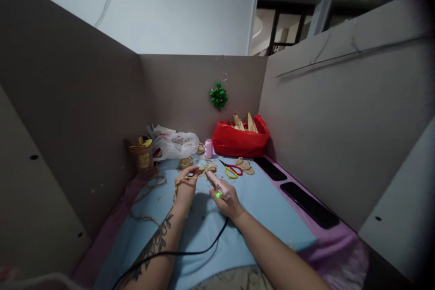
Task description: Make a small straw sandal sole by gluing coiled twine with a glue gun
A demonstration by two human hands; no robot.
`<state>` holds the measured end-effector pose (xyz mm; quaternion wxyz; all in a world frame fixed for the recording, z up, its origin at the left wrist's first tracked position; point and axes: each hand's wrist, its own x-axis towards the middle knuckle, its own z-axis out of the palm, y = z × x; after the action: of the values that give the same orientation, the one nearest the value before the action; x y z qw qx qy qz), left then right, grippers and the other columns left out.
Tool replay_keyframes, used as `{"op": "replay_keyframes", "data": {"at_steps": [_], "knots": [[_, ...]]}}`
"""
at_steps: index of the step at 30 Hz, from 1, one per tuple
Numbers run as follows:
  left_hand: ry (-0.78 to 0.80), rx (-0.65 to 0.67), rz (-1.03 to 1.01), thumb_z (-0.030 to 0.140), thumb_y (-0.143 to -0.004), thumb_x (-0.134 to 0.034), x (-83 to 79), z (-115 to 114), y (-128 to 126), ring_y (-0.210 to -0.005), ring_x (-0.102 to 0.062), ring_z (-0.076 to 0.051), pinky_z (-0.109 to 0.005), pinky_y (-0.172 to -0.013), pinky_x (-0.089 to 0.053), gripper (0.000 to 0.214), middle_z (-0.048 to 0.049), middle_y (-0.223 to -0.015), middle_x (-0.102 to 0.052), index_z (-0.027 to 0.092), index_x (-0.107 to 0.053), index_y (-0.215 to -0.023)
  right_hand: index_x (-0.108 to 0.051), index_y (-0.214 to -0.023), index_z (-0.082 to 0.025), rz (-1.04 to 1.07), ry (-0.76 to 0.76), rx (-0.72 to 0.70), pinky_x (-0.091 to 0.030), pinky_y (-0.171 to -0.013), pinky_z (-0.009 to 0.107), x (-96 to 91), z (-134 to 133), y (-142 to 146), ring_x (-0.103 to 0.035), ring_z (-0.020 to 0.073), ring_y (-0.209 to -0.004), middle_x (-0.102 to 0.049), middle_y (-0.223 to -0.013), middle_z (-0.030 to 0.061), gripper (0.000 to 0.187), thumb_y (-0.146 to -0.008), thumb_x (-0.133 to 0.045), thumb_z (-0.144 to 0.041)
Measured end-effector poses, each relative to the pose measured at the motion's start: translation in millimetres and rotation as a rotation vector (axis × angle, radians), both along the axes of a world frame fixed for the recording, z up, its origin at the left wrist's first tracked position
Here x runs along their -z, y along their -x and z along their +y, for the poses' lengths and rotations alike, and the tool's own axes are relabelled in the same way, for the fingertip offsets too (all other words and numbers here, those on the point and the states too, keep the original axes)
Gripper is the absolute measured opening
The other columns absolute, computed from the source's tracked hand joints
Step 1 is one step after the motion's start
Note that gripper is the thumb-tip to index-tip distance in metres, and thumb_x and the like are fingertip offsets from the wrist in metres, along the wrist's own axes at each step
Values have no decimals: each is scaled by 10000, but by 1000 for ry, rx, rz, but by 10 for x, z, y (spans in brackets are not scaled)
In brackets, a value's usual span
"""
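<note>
My left hand point(186, 186) is closed on a tan braided cord point(200, 171), which looks like twisted corn husk. The cord runs over the hand and down onto the blue cloth at left. In my right hand point(231, 203) is a pink glue gun point(219, 184) with a green light and a black cable point(190, 252). Its nozzle end points at the braided piece by my left fingertips; whether they touch I cannot tell. Just beyond lie scissors point(232, 171) with red and yellow handles, flat woven tan pieces point(245, 166) and a small coiled tan piece point(185, 162).
A red bag point(238, 144) of dried husks stands at the back right, near a pink spool point(208, 148). White plastic bags point(176, 144) and a brown container point(143, 158) are at back left. Two black phones point(309, 204) lie along the right. Grey partitions point(200, 95) enclose the table.
</note>
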<state>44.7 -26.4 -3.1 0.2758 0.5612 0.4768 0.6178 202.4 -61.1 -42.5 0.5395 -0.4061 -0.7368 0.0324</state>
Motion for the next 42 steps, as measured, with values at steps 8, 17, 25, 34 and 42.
{"op": "replay_keyframes", "data": {"at_steps": [8,17,25,34,42], "knots": [[-20,12,24,355,-711,-652,3,-11,-5,-788,-673,-211,-313,-732,-513,244,-82,-884,-744,176,-727,-860,-540,-749,-205,-13,-17,-8,-429,-573,241,-1,-3,5,-537,151,-597,-561,-668,9,82,-817,-515,-245],[-37,12,21,329,-722,-644,2,-40,-34,-767,-668,-201,-314,-715,-512,212,-76,-866,-741,174,-726,-841,-547,-772,-206,-20,-32,-20,-431,-577,243,9,5,13,-523,147,-587,-560,-669,7,65,-818,-516,-239],[-57,13,26,306,-726,-657,12,-49,-44,-800,-664,-196,-314,-738,-507,199,-71,-898,-732,175,-705,-868,-537,-752,-208,-22,-14,-26,-433,-573,239,-16,-18,12,-530,147,-596,-552,-660,5,80,-820,-514,-245],[-76,43,-33,243,-730,-656,-47,-93,-71,-832,-685,-193,-300,-724,-524,284,-65,-887,-726,170,-634,-1003,-579,-843,-201,-29,30,-49,-481,-640,266,65,14,6,-573,169,-666,-586,-719,29,89,-839,-507,-253],[-89,32,-17,232,-732,-655,-35,-107,-74,-811,-686,-190,-309,-730,-541,243,-68,-901,-723,176,-648,-969,-590,-878,-191,-52,20,-73,-489,-647,280,63,11,8,-589,181,-684,-609,-746,46,100,-837,-515,-244]]}}
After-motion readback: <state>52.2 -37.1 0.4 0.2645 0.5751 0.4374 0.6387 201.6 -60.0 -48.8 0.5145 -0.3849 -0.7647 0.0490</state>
